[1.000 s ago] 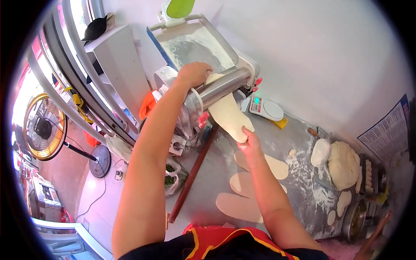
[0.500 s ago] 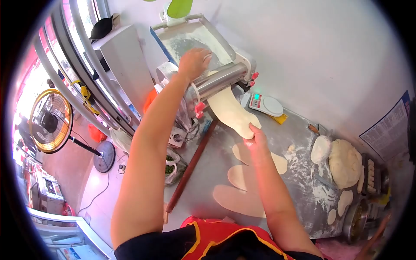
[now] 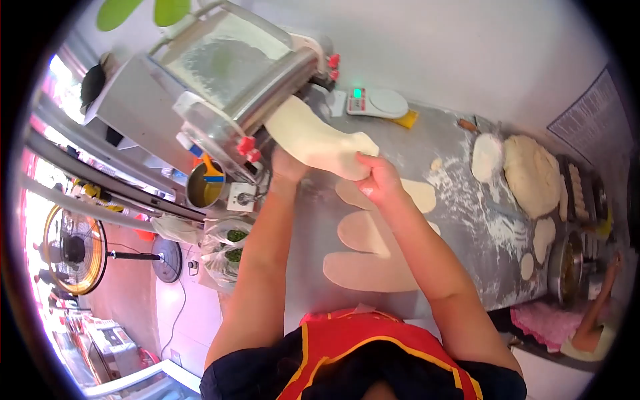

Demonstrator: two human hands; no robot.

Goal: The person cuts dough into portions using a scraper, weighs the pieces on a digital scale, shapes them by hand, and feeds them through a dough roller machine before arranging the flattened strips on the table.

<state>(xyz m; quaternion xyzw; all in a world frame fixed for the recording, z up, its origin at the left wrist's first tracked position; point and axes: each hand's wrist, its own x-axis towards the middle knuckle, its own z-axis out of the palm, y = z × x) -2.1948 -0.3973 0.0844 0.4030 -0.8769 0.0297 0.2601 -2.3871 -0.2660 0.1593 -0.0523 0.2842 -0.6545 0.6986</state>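
A long pale dough sheet (image 3: 317,139) hangs out from under the steel roller (image 3: 277,87) of the dough machine. Its free end is pinched by my right hand (image 3: 382,181), thumb on top. Beneath the sheet, close to the roller, is my left hand (image 3: 291,164); the dough hides its fingers, so its grip does not show. Several flat dough pieces lie below on the grey table, among them a long oval (image 3: 363,272) and a shorter one (image 3: 363,231), partly behind my right forearm.
A white scale (image 3: 388,103) stands beyond the sheet. Farther right are a large dough mass (image 3: 531,175), flour (image 3: 503,230) and a metal bowl (image 3: 570,267), near another person's arm (image 3: 603,300). At left are a pot (image 3: 205,189), bags of greens (image 3: 233,247) and a fan (image 3: 75,248).
My left hand has moved from above the machine's tray to beneath the dough sheet. More of the sheet is out of the roller, still held by my right hand. The view has shifted and turned.
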